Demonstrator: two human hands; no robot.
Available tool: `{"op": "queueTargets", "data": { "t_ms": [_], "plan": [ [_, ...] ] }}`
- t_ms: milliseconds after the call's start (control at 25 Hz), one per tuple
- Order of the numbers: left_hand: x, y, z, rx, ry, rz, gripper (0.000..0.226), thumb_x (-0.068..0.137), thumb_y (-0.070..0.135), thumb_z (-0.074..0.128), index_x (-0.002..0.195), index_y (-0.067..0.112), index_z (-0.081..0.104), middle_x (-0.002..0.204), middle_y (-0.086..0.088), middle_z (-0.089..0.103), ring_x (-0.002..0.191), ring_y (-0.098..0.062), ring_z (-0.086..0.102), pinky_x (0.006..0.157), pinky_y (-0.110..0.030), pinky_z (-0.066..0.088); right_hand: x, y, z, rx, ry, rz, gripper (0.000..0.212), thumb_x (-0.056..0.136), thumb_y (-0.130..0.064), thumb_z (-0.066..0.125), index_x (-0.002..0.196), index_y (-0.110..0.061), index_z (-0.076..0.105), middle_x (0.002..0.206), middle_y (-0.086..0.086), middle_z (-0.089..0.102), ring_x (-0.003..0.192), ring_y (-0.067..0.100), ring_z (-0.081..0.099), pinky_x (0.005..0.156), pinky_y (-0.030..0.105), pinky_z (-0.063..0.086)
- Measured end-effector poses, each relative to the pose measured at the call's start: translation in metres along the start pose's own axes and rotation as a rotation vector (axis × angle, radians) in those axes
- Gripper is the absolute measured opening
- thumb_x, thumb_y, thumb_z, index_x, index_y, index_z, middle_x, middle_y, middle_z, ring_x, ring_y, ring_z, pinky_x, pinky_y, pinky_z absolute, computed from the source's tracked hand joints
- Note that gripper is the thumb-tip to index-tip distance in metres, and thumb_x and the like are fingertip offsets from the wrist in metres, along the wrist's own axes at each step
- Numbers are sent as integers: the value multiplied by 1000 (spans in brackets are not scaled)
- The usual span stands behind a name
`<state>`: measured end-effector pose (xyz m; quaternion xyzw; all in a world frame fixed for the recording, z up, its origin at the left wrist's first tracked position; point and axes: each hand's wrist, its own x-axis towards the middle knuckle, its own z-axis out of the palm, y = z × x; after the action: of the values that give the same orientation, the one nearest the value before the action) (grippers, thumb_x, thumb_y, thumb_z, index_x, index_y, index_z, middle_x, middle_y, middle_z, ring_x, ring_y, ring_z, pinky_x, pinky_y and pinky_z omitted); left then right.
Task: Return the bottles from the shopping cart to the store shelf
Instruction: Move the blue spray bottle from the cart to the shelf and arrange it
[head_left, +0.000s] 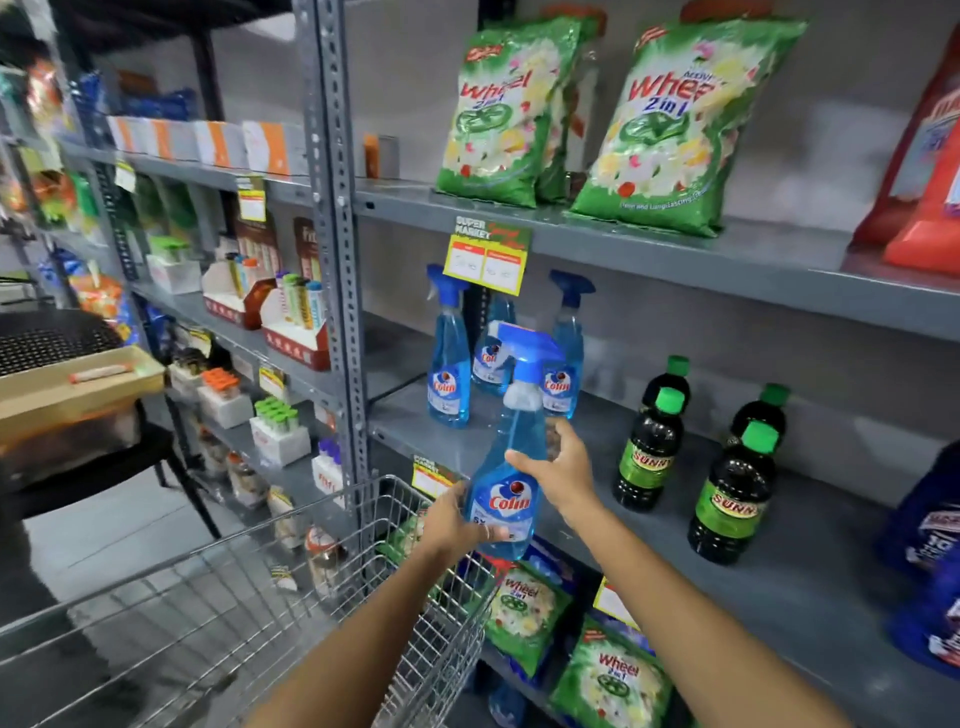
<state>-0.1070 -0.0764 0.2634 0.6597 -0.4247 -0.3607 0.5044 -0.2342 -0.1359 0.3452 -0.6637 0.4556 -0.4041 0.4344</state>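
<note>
A blue Colin spray bottle (511, 457) with a blue trigger head is held upright in the air, just in front of the grey middle shelf (810, 582). My left hand (452, 525) grips its lower body from the left. My right hand (558, 473) wraps its shoulder from the right. Three matching spray bottles (449, 358) stand on the shelf behind it. The wire shopping cart (291, 597) sits below and left of my hands; what it holds is hard to tell.
Several dark bottles with green caps (732, 499) stand on the same shelf to the right. Green detergent bags (680, 124) fill the shelf above and the shelf below (524, 618). A price tag (485, 257) hangs over the spray bottles. Small boxed goods (280, 332) line the left bay.
</note>
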Motion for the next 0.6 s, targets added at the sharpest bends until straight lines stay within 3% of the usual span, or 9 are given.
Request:
{"op": "queueTargets", "data": {
  "t_ms": [160, 320, 440, 600],
  "plan": [
    [58, 15, 10, 87, -28, 41, 67, 55, 13, 86, 113, 3, 54, 111, -9, 67, 95, -18, 61, 80, -30, 50, 41, 3, 2, -35, 83, -30, 39, 64, -17, 79, 94, -17, 54, 97, 5, 65, 91, 24, 63, 82, 41, 55],
    [106, 9, 16, 64, -55, 22, 66, 47, 23, 90, 102, 16, 53, 115, -12, 65, 102, -22, 61, 95, -41, 50, 78, 15, 14, -56, 134, -22, 59, 64, -20, 80, 116, -15, 54, 118, 11, 59, 107, 22, 58, 96, 38, 49],
    [139, 4, 21, 46, -44, 49, 75, 41, 29, 87, 104, 18, 50, 118, -13, 64, 102, -19, 60, 95, -38, 50, 104, 17, 18, -92, 129, -30, 67, 69, -15, 78, 128, -12, 48, 126, 9, 51, 111, 15, 50, 92, 20, 38],
    [175, 7, 29, 92, -82, 32, 79, 53, 23, 84, 119, 3, 47, 114, -7, 61, 100, -15, 56, 91, -31, 45, 139, 24, 15, -130, 150, -33, 67, 69, -15, 78, 128, -12, 48, 128, 11, 51, 107, 15, 49, 85, 12, 32]
  ]
}}
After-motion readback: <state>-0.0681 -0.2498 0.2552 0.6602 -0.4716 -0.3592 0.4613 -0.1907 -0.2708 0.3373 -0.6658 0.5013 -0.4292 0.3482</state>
